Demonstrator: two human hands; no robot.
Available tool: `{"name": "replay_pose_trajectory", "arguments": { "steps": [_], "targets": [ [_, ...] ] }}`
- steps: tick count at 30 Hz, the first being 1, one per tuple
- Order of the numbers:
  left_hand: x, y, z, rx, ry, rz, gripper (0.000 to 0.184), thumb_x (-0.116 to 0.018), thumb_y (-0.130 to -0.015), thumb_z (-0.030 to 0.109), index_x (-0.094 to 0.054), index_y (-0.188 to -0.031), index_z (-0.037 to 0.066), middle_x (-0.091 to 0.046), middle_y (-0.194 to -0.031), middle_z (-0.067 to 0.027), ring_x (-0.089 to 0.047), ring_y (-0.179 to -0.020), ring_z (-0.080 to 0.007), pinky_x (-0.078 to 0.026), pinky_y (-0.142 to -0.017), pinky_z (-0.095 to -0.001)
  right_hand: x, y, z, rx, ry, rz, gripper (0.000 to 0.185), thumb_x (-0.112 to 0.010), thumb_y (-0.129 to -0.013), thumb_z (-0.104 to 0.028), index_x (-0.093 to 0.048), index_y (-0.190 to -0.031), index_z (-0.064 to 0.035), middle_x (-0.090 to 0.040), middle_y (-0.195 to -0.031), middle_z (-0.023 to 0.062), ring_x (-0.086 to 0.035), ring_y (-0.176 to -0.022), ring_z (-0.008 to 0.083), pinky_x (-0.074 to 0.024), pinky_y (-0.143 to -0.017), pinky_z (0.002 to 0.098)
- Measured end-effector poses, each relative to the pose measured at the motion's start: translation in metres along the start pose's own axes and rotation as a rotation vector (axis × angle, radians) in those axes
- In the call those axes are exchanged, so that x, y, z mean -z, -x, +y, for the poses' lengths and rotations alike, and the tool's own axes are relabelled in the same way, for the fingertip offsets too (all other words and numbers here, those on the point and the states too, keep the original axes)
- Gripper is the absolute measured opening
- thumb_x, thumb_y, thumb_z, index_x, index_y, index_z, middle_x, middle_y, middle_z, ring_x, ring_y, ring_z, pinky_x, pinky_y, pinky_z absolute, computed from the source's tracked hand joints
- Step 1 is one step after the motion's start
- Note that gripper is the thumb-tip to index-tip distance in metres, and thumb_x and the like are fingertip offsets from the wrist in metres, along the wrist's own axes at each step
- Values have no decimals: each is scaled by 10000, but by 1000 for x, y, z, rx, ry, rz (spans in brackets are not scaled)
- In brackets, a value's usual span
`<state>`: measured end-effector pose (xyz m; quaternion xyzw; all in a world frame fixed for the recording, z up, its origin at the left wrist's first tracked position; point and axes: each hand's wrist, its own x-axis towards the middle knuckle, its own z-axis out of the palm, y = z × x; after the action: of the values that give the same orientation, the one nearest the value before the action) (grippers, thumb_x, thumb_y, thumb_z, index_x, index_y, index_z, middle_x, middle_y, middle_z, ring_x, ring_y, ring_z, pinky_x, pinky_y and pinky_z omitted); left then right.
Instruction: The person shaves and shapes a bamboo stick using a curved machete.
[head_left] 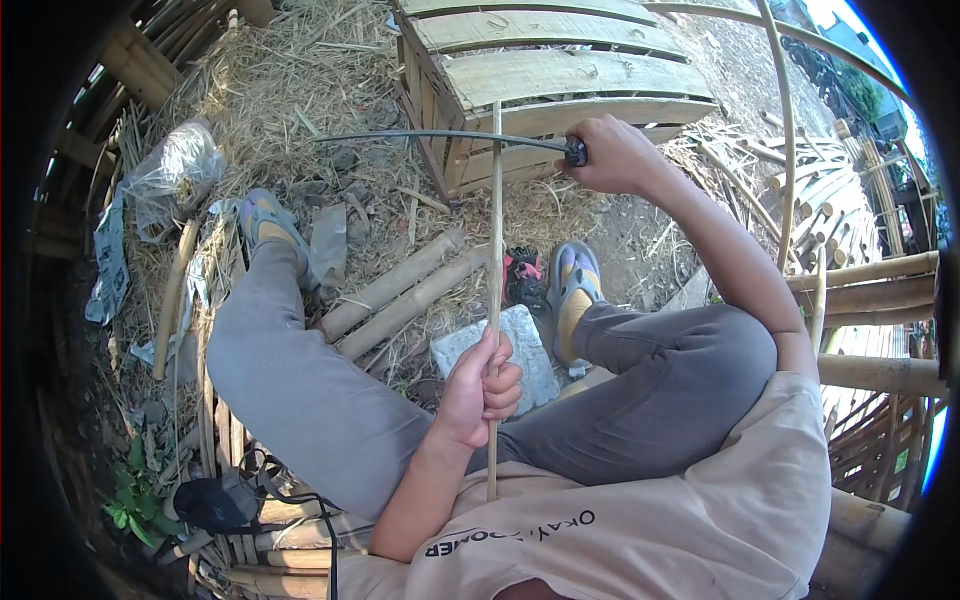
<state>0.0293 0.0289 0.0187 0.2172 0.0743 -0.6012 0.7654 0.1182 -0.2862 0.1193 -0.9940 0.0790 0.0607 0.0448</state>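
My left hand (482, 388) is closed round the lower part of a thin bamboo strip (496, 230), which stands nearly upright in view, its lower end by my shirt. At the upper right, my right hand (612, 155) grips the black handle of a long, slightly curved blade (430, 134). The blade points left and crosses the strip near its top end; whether they touch I cannot tell. Behind the strip, below its middle, lies a pale stone block (530, 350), partly hidden by my left hand.
A slatted wooden crate (570, 75) stands just beyond the blade. Two bamboo poles (400, 290) lie between my feet, near a black and pink object (522, 275). Plastic bags (180, 170) are at the left, a black pouch (215, 503) at the lower left, cut bamboo (835, 205) at the right.
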Motion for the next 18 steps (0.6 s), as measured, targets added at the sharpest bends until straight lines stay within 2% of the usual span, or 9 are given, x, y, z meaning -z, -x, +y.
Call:
{"name": "replay_pose_trajectory", "arguments": {
  "steps": [10,13,16,18],
  "targets": [
    [-3,4,3,29,-81,44,385,-314,-1100,494,-414,-910,174,-241,-598,91,-207,-475,-19,-183,-372,-190,1,-4,-5,-28,26,-46,361,-768,-827,-356,-695,-836,-3,-710,-834,219,-701,-862,392,-550,-794,474],
    [-16,5,1,1,-121,228,374,-312,-1104,479,-421,-928,168,-243,-602,90,-247,-503,-28,-198,-387,-185,3,-4,-8,-37,26,-59,345,-767,-829,-341,-696,-832,-4,-711,-827,214,-701,-857,390,-549,-794,475],
    [-18,7,3,2,-116,210,365,-323,-1106,465,-426,-922,166,-250,-605,89,-278,-527,-33,-204,-397,-185,1,-4,-8,-30,32,-51,342,-764,-831,-339,-697,-823,-4,-710,-822,214,-702,-851,389,-548,-792,475],
    [-8,8,3,-8,-90,120,362,-333,-1106,458,-427,-916,164,-252,-605,89,-272,-517,-29,-196,-393,-186,0,-5,-8,-26,32,-46,346,-760,-834,-343,-697,-818,-2,-709,-819,216,-702,-847,390,-547,-790,476]
  ]
}}
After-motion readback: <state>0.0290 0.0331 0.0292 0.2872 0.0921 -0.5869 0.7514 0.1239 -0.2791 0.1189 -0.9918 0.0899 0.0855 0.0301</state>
